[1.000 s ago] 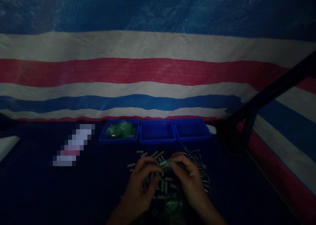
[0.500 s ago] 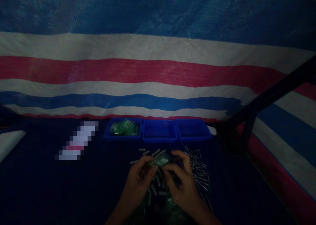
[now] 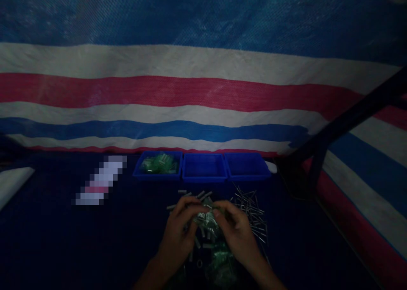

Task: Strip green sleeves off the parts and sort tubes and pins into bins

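Observation:
Between my two hands is a small clear greenish plastic bag (image 3: 207,218), crinkled and shiny. My left hand (image 3: 181,224) is closed on its left side, and my right hand (image 3: 235,226) pinches its upper right side. What lies inside the bag is too dark to make out. Under and around my hands are several short grey metal tubes (image 3: 197,242). More greenish plastic bags (image 3: 221,256) lie close to me, below my right hand. A small ring (image 3: 199,263) sits on the dark table left of them.
Three blue trays stand in a row at the back; the left tray (image 3: 136,174) holds green bags, beside the middle tray (image 3: 205,179) and right tray (image 3: 248,178). Thin metal rods (image 3: 254,216) lie scattered right of my hands. Striped sheeting (image 3: 190,90) hangs behind.
My left fingers have moved over the top of the bag, and my right hand has closed in on it. The bag now hangs lower and shows more of its front.

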The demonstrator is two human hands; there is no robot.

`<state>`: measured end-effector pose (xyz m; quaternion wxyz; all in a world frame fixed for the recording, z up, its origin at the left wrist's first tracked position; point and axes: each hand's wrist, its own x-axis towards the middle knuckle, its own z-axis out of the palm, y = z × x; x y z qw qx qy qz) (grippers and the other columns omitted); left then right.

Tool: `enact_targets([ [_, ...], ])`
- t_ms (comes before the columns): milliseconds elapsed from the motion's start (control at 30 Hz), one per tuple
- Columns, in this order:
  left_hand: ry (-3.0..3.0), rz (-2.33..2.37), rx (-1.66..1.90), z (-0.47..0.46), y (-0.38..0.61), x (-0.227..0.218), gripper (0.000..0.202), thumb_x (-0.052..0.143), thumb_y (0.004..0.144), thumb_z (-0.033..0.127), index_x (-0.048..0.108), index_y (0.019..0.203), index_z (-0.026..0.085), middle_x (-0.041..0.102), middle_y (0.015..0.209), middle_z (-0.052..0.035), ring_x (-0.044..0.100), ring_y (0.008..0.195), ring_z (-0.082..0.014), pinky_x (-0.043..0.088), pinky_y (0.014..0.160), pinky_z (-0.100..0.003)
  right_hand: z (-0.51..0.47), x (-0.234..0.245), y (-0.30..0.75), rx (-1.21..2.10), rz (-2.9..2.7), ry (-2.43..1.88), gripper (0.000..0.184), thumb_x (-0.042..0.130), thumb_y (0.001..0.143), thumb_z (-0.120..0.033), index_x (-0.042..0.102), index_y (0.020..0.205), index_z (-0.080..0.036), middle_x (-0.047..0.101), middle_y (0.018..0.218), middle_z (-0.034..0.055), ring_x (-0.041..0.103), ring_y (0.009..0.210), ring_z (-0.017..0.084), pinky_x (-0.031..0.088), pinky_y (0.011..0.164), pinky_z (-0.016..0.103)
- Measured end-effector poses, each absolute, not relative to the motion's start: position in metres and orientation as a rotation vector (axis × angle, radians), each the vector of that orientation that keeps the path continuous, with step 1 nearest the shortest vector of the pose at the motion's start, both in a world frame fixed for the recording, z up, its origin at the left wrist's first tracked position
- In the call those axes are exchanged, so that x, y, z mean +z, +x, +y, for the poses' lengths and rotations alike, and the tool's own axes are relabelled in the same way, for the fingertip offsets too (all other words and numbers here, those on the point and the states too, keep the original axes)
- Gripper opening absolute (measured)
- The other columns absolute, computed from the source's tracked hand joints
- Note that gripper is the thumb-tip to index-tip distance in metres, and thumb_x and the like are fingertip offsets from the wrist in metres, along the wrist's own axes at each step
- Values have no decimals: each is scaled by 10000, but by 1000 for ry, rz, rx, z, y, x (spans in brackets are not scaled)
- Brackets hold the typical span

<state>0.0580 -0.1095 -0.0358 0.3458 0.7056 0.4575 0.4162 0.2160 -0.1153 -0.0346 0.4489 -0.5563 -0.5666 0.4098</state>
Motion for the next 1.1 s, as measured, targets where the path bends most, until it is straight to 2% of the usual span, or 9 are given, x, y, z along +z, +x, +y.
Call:
enact_targets([
  [133, 1441, 1255, 1004, -105, 60, -29, 174, 465, 839, 252, 613, 913, 199, 564, 917, -40, 538, 864, -171, 405, 751, -275, -116, -40, 218, 489, -1518, -1277, 129, 529, 820, -167, 632, 889, -204, 618, 759, 20, 588, 690, 133, 473, 608, 236],
  [267, 966, 1120, 894, -102, 59, -31, 351, 467, 825, 476, 575, 962, 172, 571, 821, -29, 531, 717, -146, 404, 629, -250, -121, -43, 218, 206, -1767, -1053, 276, 531, 787, -42, 627, 974, -221, 574, 837, 38, 557, 743, 128, 480, 615, 235],
  [433, 1015, 1041, 832, -94, 48, -28, 327, 634, 720, 372, 545, 958, 166, 590, 821, -10, 552, 752, -140, 419, 665, -239, -127, -40, 212, 232, -1944, -964, 305, 518, 786, -34, 616, 1007, -219, 504, 1052, 78, 504, 967, 180, 500, 759, 308],
  [600, 1385, 1527, 1162, -52, 15, -5, 383, 615, 705, 380, 523, 1014, 173, 577, 734, 12, 568, 671, -148, 435, 612, -246, -126, -41, 211, 279, -1893, -1100, 265, 530, 790, -84, 592, 1016, -209, 408, 1163, 101, 451, 1055, 213, 494, 817, 361],
  [733, 1674, 1810, 1083, -11, -6, 1, 355, 583, 724, 341, 535, 1027, 162, 632, 826, -35, 619, 752, -179, 463, 673, -268, -125, -45, 213, 293, -1859, -1141, 235, 519, 805, -113, 587, 1004, -218, 402, 1153, 98, 467, 1023, 203, 503, 787, 344],
  [933, 2043, 2014, 597, 14, -4, -8, 321, 551, 768, 309, 553, 1057, 170, 678, 848, -63, 643, 782, -208, 453, 662, -272, -123, -46, 213, 347, -1870, -1186, 197, 519, 812, -140, 610, 968, -218, 446, 1116, 93, 484, 1002, 199, 485, 797, 344],
  [1100, 2300, 1984, 347, 15, 4, -12, 268, 484, 825, 343, 612, 1023, 217, 680, 905, -58, 629, 845, -242, 450, 741, -327, -113, -42, 221, 430, -1885, -1189, 141, 500, 831, -148, 612, 900, -199, 574, 860, 47, 531, 843, 169, 465, 727, 323],
])
